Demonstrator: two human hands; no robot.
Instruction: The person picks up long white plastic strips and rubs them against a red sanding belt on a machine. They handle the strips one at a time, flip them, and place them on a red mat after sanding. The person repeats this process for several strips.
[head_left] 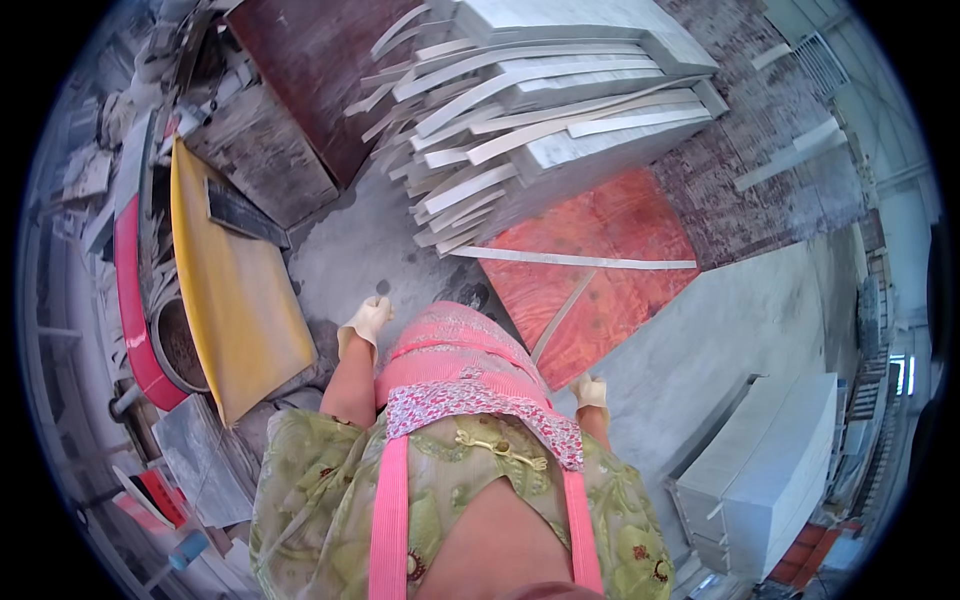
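Observation:
My left hand point(372, 316), in a cream glove, hangs beside the pink apron point(450, 345) with its fingers curled closed and nothing showing in them. On the other side of the apron, my right hand point(590, 388) wears a matching glove. Its fingers look curled in too, and no object shows in it. The right hand is nearest the lower corner of an orange-red sheet point(600, 225) on the floor. Ahead stands a large stack of white slabs point(590, 150) with several thin pale strips point(470, 190) sticking out at its left end.
To the left stand a yellow curved panel point(235, 290), a round bin point(180, 345) and a pink-red curved edge point(130, 300). A dark red board point(310, 80) leans at the back left. Grey concrete floor point(720, 330) spreads to the right, with a long white block point(760, 470) on it.

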